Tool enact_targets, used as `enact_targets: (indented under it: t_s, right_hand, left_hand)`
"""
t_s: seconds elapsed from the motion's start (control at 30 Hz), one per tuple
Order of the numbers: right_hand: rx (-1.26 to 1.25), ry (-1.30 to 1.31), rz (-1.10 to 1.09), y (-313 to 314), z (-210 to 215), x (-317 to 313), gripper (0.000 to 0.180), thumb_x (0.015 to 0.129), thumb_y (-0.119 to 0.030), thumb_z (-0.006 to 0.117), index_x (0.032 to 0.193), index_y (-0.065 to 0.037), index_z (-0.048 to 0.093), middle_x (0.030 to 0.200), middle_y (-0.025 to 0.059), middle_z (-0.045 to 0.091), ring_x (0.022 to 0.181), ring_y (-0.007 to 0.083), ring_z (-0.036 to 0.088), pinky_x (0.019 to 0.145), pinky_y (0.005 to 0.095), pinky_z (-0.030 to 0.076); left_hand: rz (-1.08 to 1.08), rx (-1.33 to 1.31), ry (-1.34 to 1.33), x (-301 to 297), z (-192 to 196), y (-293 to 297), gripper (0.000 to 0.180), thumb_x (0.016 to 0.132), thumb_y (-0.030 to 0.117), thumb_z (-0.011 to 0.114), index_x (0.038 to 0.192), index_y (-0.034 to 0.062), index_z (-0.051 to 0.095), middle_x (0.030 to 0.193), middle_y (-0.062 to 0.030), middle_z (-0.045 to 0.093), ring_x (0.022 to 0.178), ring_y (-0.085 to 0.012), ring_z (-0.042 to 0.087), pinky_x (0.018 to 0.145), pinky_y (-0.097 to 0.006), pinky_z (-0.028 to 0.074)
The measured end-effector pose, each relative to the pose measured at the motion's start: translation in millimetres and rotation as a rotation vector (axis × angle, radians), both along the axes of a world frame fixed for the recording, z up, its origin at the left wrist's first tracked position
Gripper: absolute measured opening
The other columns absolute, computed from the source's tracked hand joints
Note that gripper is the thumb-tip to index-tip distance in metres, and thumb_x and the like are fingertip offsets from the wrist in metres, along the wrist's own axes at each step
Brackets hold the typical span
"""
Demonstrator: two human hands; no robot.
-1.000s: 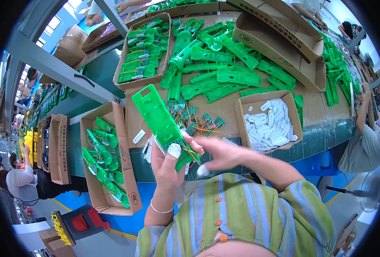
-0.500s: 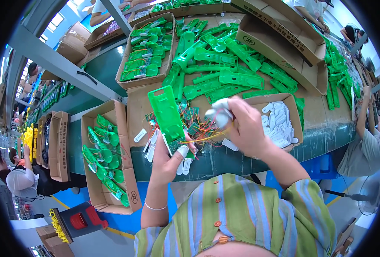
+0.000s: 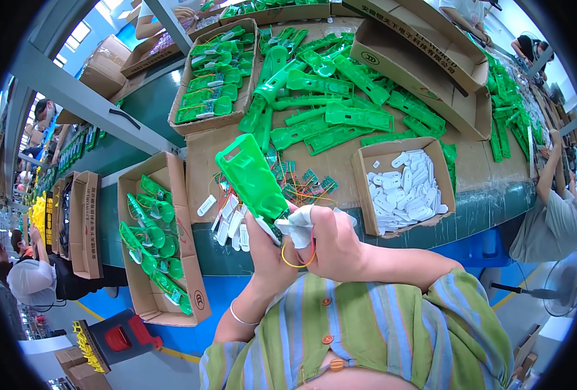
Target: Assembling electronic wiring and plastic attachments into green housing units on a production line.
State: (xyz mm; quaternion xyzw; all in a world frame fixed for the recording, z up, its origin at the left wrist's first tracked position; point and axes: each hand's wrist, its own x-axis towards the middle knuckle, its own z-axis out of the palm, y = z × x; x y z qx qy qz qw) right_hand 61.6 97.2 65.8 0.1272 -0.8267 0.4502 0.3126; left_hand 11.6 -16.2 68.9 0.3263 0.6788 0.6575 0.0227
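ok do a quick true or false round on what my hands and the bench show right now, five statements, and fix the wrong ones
1. The left hand holds a green housing. True.
2. The right hand is inside the box of white pieces. False: it is close to the left hand, near the housing's lower end.
3. Small circuit boards lie on the bench beyond the hands. True.
4. The looped wire below the hands is blue. False: it shows yellow.
5. The box of white pieces stands to the right of the held housing. True.
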Motion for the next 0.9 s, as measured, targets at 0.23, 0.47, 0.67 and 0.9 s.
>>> enact_targets:
  t_s: [0.23, 0.47, 0.67, 0.9]
  right_hand:
    - [0.12, 0.034, 0.109, 30.4, -3.1, -15.3, 0.04, 0.065, 0.006, 0.056, 0.101, 0.002, 0.042, 0.078, 0.0156, 0.055, 0.065, 0.0347, 0.057, 0.056, 0.0403, 0.046]
    - [0.619, -0.103, -0.143, 50.4, 22.5, -41.4, 0.037, 0.07, -0.005, 0.055, 0.104, 0.004, 0.043, 0.093, 0.0149, 0.047, 0.083, 0.029, 0.049, 0.066, 0.0369, 0.042]
    - [0.397, -0.115, -0.045, 75.5, 15.7, -49.7, 0.059, 0.059, 0.004, 0.064, 0.114, -0.001, 0.044, 0.102, 0.0167, 0.049, 0.096, 0.0337, 0.049, 0.08, 0.0394, 0.044]
    - [0.089, 0.145, -0.01, 64.9, -9.2, -53.7, 0.03, 0.063, 0.002, 0.064, 0.089, -0.003, 0.052, 0.077, 0.0127, 0.06, 0.072, 0.0317, 0.061, 0.061, 0.0374, 0.049]
  left_hand:
    - [-0.068, -0.157, -0.231, -10.9, -23.2, -14.7, 0.045, 0.079, -0.001, 0.049, 0.12, -0.0007, 0.031, 0.098, -0.009, 0.049, 0.086, -0.0155, 0.05, 0.078, -0.029, 0.042]
    - [-0.131, -0.292, -0.023, -4.0, -18.8, -15.3, 0.065, 0.075, -0.008, 0.049, 0.134, -0.0017, 0.023, 0.1, -0.0088, 0.052, 0.088, -0.0148, 0.053, 0.076, -0.028, 0.045]
    - [-0.328, 0.009, -0.657, 1.0, -21.0, -26.3, 0.067, 0.069, -0.008, 0.055, 0.131, -0.003, 0.029, 0.107, -0.0095, 0.051, 0.088, -0.0172, 0.056, 0.075, -0.031, 0.048]
    - [-0.473, 0.185, -0.953, 8.9, -2.9, -25.5, 0.073, 0.064, -0.004, 0.06, 0.131, -0.0034, 0.03, 0.108, -0.014, 0.053, 0.085, -0.0197, 0.058, 0.073, -0.033, 0.05]
